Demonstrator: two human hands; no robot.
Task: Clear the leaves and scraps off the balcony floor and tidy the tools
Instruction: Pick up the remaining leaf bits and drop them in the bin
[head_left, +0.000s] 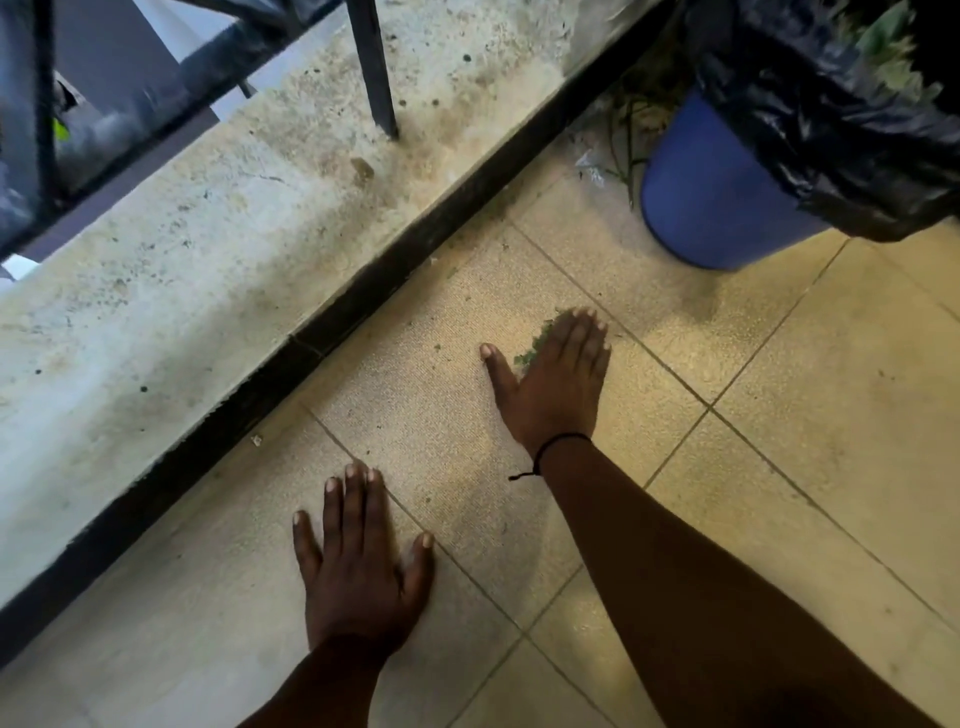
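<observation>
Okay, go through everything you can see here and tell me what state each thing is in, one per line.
Left hand: flat on the floor tiles, fingers straight, holding nothing.
Right hand: flat on the tiles, fingers straight, over green leaf scraps.
Blue bin: upright, lined with a black bag.
Stems and scraps: lying beside the bin.

One view only, from the camera on your head. It looks steeply down and forward at the tiled balcony floor, close enough that your two forearms enter from the bottom edge and fill much of the lower frame. Your left hand sits low centre, your right hand near mid-frame. The concrete ledge with its railing post runs diagonally across the upper left. The blue bin is cut off at the upper right. Wide-angle lens. No second view to compare.
</observation>
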